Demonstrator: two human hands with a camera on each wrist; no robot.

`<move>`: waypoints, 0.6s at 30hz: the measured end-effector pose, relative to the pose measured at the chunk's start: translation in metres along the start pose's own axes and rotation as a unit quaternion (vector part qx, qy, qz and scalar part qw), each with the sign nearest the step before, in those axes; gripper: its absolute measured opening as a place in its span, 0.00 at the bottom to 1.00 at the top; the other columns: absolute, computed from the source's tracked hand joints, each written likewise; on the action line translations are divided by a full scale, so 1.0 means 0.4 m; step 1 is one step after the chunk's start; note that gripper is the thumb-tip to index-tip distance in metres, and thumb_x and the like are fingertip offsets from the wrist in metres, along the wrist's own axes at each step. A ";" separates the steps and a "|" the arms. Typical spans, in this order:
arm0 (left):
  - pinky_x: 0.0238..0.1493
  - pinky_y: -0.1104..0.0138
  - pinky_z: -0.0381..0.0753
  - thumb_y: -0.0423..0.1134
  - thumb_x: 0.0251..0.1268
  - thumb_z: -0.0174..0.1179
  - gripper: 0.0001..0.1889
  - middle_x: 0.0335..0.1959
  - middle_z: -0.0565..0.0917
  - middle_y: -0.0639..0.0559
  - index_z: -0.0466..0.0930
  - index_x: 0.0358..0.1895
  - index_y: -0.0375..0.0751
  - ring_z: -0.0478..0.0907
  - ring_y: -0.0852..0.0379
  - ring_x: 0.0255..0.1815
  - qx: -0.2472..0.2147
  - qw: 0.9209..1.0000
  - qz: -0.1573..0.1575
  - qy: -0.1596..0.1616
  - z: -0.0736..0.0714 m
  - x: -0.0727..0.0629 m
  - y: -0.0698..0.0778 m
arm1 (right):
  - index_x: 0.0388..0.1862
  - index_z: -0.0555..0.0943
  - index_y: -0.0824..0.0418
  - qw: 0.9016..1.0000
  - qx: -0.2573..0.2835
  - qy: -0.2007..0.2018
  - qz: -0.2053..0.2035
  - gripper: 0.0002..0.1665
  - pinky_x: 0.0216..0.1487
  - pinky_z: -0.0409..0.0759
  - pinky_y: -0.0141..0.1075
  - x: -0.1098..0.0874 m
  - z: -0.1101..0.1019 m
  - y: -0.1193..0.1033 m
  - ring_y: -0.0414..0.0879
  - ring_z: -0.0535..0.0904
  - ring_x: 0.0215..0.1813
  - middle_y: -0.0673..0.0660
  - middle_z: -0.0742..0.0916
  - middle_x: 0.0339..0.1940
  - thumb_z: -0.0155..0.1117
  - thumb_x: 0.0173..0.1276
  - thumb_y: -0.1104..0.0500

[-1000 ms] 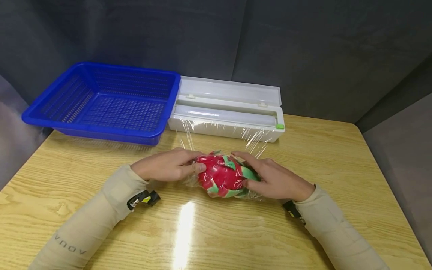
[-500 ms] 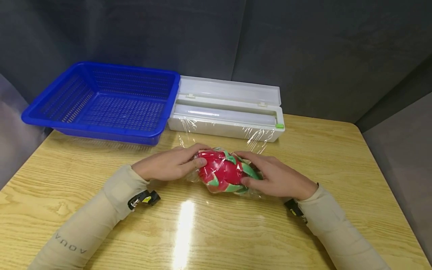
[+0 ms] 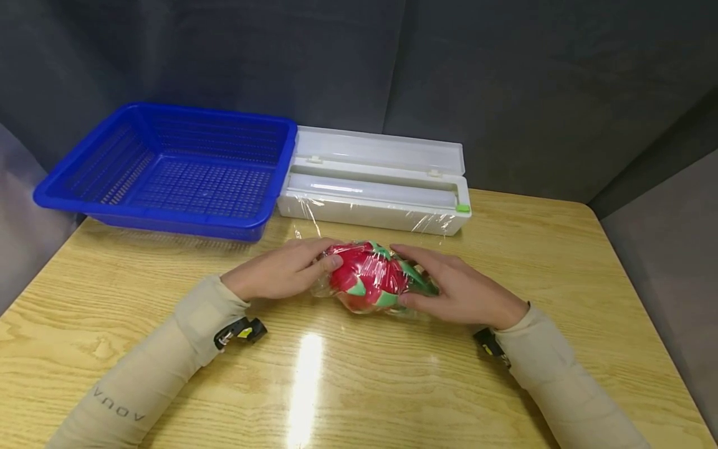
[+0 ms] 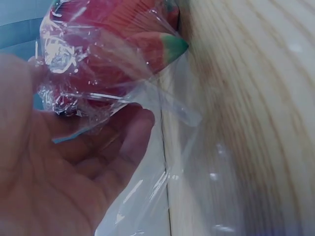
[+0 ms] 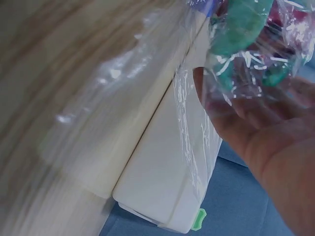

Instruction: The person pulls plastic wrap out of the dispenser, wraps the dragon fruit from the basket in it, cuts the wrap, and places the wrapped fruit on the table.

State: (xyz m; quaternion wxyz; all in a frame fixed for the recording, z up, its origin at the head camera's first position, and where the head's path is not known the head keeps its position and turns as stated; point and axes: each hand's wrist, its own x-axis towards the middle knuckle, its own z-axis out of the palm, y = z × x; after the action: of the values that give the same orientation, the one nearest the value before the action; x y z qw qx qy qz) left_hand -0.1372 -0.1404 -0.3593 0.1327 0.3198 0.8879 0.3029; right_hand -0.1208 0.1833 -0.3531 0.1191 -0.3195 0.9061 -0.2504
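A red dragon fruit [image 3: 364, 274] with green-tipped scales, wrapped in clear cling film, is between both hands at the middle of the table. My left hand [image 3: 283, 269] grips its left end, thumb on the near upper side. Around the right, greener end curl the fingers and thumb of my right hand [image 3: 462, 287]. In the left wrist view, film bunches over the dragon fruit [image 4: 108, 54] beside the palm. Shiny film stretches back to a white cling film dispenser [image 3: 370, 212], whose lid stands raised over the roll. The far fingers are partly hidden behind the fruit.
A blue plastic basket [image 3: 168, 215] stands at the back left, against the dispenser's left end. A green slider [image 3: 462, 208] sits at the dispenser's right end. Dark grey cloth [image 3: 505, 93] hangs behind the wooden table [image 3: 392, 386].
The dragon fruit has rolled away from me and shifted slightly toward the dispenser, shortening the stretch of film between them. Both hands have turned with it, keeping their hold.
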 end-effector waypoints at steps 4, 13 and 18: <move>0.68 0.53 0.81 0.53 0.85 0.44 0.24 0.60 0.85 0.52 0.73 0.72 0.47 0.83 0.53 0.62 0.006 1.000 0.002 0.015 0.002 0.003 -0.003 | 0.83 0.61 0.47 1.000 0.009 0.000 0.010 0.51 0.62 0.85 0.48 0.001 0.000 0.000 0.48 0.82 0.64 0.53 0.76 0.76 0.68 0.67 0.31; 0.67 0.53 0.81 0.54 0.84 0.44 0.24 0.58 0.85 0.53 0.74 0.71 0.47 0.82 0.53 0.61 0.019 0.999 -0.001 0.029 0.000 0.001 -0.002 | 0.82 0.61 0.46 1.000 0.019 0.003 0.008 0.52 0.63 0.84 0.49 0.000 -0.001 0.005 0.48 0.82 0.65 0.52 0.76 0.76 0.69 0.66 0.32; 0.69 0.52 0.80 0.56 0.84 0.45 0.26 0.64 0.83 0.50 0.72 0.73 0.47 0.81 0.50 0.67 0.021 0.999 -0.007 0.037 0.000 -0.001 -0.003 | 0.83 0.60 0.44 1.000 0.007 0.005 0.008 0.53 0.66 0.82 0.53 0.001 0.002 0.005 0.52 0.80 0.69 0.54 0.75 0.77 0.69 0.65 0.31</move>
State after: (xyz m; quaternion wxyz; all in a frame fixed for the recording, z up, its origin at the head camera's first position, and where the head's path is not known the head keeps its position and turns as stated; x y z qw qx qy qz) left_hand -0.1377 -0.1413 -0.3599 0.0957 0.3046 0.9006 0.2950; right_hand -0.1219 0.1839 -0.3548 0.1182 -0.3103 0.9075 -0.2573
